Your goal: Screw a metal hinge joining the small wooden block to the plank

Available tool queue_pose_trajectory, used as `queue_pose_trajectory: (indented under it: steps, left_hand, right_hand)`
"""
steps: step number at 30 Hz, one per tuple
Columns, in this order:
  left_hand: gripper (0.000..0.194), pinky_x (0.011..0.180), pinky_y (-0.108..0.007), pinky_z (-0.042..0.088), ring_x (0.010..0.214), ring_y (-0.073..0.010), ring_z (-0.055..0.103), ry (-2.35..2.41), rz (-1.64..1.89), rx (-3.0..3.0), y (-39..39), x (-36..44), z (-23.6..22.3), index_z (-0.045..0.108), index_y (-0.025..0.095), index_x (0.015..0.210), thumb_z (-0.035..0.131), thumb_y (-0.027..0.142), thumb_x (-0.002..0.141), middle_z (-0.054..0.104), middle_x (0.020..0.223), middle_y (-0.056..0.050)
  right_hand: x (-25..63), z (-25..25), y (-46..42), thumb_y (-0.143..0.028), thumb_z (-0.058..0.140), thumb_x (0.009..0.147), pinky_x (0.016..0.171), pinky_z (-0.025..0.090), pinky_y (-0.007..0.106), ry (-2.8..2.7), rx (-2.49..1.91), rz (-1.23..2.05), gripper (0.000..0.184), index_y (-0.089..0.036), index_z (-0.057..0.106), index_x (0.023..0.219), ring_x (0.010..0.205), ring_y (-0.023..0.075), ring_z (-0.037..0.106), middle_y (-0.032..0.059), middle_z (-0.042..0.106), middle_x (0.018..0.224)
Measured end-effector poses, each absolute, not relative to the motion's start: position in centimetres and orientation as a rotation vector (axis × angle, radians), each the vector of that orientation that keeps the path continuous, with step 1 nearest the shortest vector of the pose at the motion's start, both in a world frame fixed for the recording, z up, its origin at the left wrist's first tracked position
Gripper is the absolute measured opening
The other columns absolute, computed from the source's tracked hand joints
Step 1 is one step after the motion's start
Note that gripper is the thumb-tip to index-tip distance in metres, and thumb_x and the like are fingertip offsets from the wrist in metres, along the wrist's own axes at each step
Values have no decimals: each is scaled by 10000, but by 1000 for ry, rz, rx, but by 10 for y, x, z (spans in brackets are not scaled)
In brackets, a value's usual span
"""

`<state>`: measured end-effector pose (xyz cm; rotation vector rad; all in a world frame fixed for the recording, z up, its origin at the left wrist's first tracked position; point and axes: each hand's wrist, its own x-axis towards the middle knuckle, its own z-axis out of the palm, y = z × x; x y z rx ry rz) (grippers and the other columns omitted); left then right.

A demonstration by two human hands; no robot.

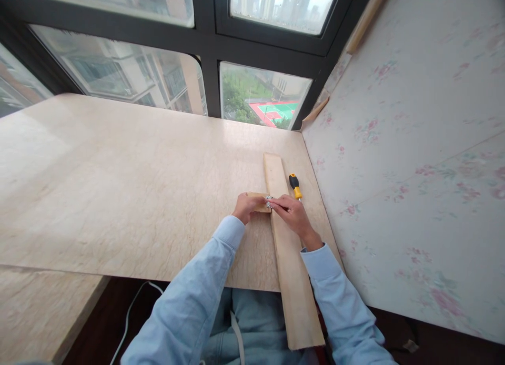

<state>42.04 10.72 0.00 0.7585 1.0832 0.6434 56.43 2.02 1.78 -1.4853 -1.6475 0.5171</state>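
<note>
Overhanging the counter (138, 181) edge, the long board (291, 254) leaves leftward room.

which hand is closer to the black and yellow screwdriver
Right. The right hand is just on the near side of the screwdriver. The left hand is farther away, across the long board, at the short wooden piece.

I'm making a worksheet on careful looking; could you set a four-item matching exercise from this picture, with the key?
1. Screwdriver
2. Long board
3. Left hand
4. Small metal piece

A. overhangs the near edge of the counter
B. silvery, at the fingertips of the right hand
C. black and yellow handle
D. holds the short wooden block

Pairs: 1-C, 2-A, 3-D, 4-B
</note>
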Motion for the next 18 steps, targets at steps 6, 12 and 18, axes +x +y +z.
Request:
queue_pose_trajectory:
  steps: [6,12,18]
  left_hand:
    - [226,562,-260,499,712,-212,670,1092,635,746,109,423,-3,639,190,695,778,124,528,688,722,-28]
    - [224,559,-249,491,709,-206,667,1098,646,760,108,423,-3,626,193,689,775,125,536,672,701,-21]
    - [242,581,-254,500,753,-221,675,1103,659,780,108,422,-4,611,195,687,779,130,526,665,707,-17]
  right_hand:
    - [564,17,22,-381,602,933,773,488,341,-1684,-1500,496,209,-258,768,959,859,207,643,71,711,930]
    - [565,14,24,-396,599,937,815,492,360,-1730,-1533,481,206,-253,747,931,883,218,649,68,717,936]
    - [562,11,26,-425,622,920,757,458,342,-1732,-1628,388,222,-233,706,847,829,221,611,71,682,869]
